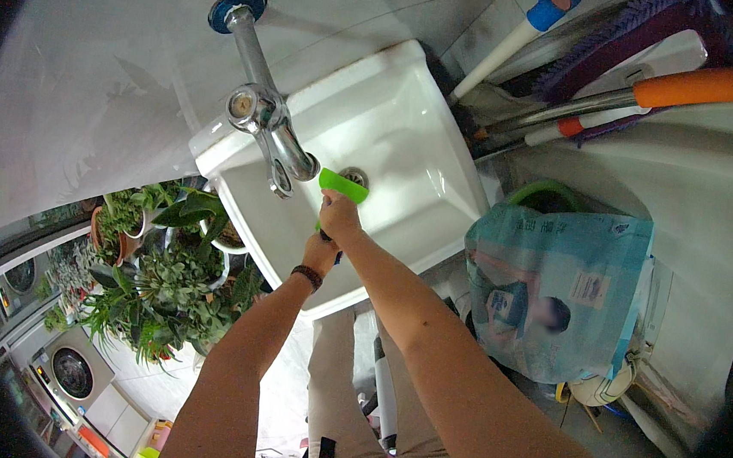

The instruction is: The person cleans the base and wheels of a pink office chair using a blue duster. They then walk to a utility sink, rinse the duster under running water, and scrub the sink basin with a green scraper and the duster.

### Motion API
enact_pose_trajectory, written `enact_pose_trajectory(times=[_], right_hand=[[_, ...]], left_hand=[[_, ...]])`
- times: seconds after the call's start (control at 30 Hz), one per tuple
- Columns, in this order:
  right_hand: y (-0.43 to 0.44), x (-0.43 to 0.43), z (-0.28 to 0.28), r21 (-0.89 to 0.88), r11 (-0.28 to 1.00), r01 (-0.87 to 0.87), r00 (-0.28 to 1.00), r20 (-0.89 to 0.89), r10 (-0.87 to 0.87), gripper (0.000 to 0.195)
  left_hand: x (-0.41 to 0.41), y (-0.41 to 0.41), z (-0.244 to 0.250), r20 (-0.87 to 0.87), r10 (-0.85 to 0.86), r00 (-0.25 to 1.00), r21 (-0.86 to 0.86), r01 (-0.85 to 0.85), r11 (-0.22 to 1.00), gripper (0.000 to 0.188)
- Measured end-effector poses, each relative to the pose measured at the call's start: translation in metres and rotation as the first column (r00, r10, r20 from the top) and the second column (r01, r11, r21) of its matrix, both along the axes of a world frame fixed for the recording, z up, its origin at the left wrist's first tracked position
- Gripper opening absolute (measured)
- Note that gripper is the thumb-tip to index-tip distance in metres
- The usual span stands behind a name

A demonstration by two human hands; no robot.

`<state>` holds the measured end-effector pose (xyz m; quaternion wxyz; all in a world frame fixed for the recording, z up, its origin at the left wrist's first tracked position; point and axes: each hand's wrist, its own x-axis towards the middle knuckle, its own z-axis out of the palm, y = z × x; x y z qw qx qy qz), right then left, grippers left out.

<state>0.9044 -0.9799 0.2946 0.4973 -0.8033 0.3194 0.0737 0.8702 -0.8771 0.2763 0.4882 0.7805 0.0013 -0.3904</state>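
Both my hands are together over the near left part of a white ceramic sink (406,129), on one green tool. Its flat bright-green head (344,186) points away from me, beside the metal drain (354,177). My right hand (340,216) is closed around it just below the head. Nearer to me, my left hand (322,251), with a dark beaded bracelet (308,277) on the wrist, grips the dark lower part of the handle. The fingers hide most of the handle. A chrome faucet (271,121) reaches from the wall, its spout close to the green head.
Potted plants (175,285) crowd the left side of the sink. At the right stand an orange-handled pole (694,89), a white pole (496,58) and a purple fringed mop head (607,48). A large teal plastic bag (548,295) sits below them, by a green bucket (547,195).
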Motion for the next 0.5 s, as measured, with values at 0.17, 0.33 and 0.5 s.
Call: enact_pose_trajectory(times=[0.17,0.33,0.5], right_hand=[[-0.007,-0.008,-0.015,-0.015,1.000,-0.023,0.994,-0.108,0.022,0.026],[0.001,-0.025,-0.047,-0.110,0.961,-0.252,0.935,-0.285,0.213,0.031],[-0.013,-0.044,-0.038,-0.020,0.996,-0.087,0.979,-0.188,0.082,0.048]], left_hand=[[-0.004,-0.005,-0.003,0.205,-0.304,0.930,0.147,0.278,0.949,0.032],[-0.013,-0.008,-0.004,-0.085,-0.486,0.870,0.305,0.487,0.819,0.014],[-0.019,-0.014,0.033,-0.408,0.318,0.856,0.040,-0.331,0.943,0.029]])
